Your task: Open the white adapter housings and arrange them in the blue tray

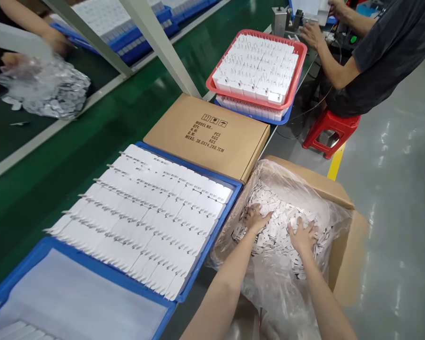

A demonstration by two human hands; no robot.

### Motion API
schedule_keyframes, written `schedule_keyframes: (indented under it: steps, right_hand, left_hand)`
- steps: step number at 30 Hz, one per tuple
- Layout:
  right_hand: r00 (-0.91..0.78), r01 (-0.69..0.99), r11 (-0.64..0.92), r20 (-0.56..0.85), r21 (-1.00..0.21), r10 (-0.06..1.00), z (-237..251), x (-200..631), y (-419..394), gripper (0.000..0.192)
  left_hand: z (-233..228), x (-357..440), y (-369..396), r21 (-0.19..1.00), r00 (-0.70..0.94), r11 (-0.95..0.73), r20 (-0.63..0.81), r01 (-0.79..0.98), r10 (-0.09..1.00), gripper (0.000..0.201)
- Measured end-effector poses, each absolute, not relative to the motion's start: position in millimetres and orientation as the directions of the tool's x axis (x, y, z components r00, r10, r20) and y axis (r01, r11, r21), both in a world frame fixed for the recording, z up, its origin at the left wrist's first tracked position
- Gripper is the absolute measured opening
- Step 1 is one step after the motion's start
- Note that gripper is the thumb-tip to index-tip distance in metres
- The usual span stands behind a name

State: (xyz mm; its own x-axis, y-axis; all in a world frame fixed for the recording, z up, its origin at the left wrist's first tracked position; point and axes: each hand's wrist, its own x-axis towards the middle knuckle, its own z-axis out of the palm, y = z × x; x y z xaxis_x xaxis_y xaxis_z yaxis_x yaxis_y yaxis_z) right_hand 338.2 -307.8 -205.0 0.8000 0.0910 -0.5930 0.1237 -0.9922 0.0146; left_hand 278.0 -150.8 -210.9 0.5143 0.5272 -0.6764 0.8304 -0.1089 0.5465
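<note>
Both my hands reach into a cardboard box (pixel 343 262) lined with a clear plastic bag (pixel 276 288). The bag is filled with several small white plastic parts (pixel 279 208). My left hand (pixel 255 218) lies palm down on the pile at its left side, fingers partly sunk among the parts. My right hand (pixel 302 236) presses into the pile a little to the right, fingers spread. Whether either hand has closed on parts is hidden by the pile.
A blue tray (pixel 212 236) of white parts laid in rows sits left of the box, with a flat cardboard carton (pixel 212 134) behind it. A red basket (pixel 297 71) of white parts stands farther back. A person in a dark shirt (pixel 386 52) works at the right, by a red stool (pixel 331 130). Another person's hands (pixel 55 40) handle a bag at far left.
</note>
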Motion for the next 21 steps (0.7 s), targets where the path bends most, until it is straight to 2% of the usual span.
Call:
schedule_keyframes:
  steps: [5,10,12,16,21]
  right_hand:
    - [0.742,0.220,-0.973,-0.637,-0.063,0.209,-208,294,-266,0.079]
    - [0.692,0.285,-0.935,-0.629,-0.213,0.354,-197,281,-263,0.070]
    - [0.729,0.251,-0.942,-0.596,-0.224,0.336,-197,297,-274,0.071]
    - [0.816,0.156,-0.970,-0.529,-0.188,0.234,-212,328,-286,0.078]
    - [0.830,0.112,-0.962,-0.509,-0.250,0.229,-231,314,-278,0.076]
  left_hand:
    - [-226,285,-160,0.473,0.424,-0.067,-0.709,0.879,0.564,0.046]
    - [-228,268,-141,0.526,0.465,-0.031,-0.720,0.850,0.516,0.038]
    - [-229,268,-131,0.542,0.475,-0.025,-0.712,0.840,0.517,0.040]
    - [-235,281,-136,0.534,0.460,-0.016,-0.712,0.845,0.531,0.050]
    - [-235,289,-160,0.537,0.464,0.009,-0.738,0.844,0.491,0.053]
